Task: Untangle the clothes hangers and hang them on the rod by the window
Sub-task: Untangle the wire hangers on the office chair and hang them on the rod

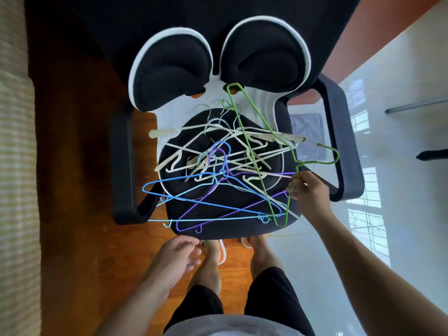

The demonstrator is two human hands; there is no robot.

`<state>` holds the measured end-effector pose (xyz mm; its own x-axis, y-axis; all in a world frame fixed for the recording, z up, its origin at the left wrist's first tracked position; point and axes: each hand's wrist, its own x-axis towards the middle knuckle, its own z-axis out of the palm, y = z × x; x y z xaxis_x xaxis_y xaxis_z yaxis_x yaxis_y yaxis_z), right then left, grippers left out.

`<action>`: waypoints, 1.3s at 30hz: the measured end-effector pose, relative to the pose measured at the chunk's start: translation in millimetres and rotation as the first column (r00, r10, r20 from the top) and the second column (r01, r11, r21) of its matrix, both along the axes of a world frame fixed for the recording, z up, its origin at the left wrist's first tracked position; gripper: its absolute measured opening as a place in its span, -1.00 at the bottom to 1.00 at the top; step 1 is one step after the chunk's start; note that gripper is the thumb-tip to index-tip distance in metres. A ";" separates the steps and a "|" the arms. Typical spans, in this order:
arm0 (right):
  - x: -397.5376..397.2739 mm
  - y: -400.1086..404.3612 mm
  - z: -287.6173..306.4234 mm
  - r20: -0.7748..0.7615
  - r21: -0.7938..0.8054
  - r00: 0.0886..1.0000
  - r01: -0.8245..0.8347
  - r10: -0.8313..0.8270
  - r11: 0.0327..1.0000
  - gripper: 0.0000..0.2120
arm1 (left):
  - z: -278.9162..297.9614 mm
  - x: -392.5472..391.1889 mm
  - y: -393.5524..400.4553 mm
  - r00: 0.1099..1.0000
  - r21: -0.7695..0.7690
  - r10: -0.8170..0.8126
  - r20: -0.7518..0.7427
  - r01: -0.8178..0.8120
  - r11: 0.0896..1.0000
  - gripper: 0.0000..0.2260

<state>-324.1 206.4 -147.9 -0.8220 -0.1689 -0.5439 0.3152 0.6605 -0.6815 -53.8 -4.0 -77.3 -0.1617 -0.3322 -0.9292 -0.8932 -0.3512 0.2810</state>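
We are just starting — our right hand (pixel 306 190) is pinching the green hanger (pixel 252 151) at three o'clock, left hand (pixel 175 254) hanging slack at six, the whole tangle (pixel 218 166) awaiting sorting.

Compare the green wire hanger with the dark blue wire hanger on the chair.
The green wire hanger is tilted up, pinched at its neck by the right hand; the dark blue wire hanger lies flat in the pile, untouched. Green crosses over the others; blue sits beneath green. Both are thin coated wire.
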 end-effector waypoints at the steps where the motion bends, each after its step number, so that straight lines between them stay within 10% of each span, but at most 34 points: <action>1: 1.5 1.5 1.5 -0.009 -0.024 0.999 0.037 -0.037 0.999 -0.76 | -1.1 0.1 0.6 1.000 0.000 -0.002 0.001 0.002 1.000 -0.81; 39: 19.4 2.8 25.6 0.023 -0.379 0.817 0.540 -0.576 0.751 -0.88 | -0.7 1.0 8.1 0.998 0.029 0.057 0.010 -0.057 0.998 -0.82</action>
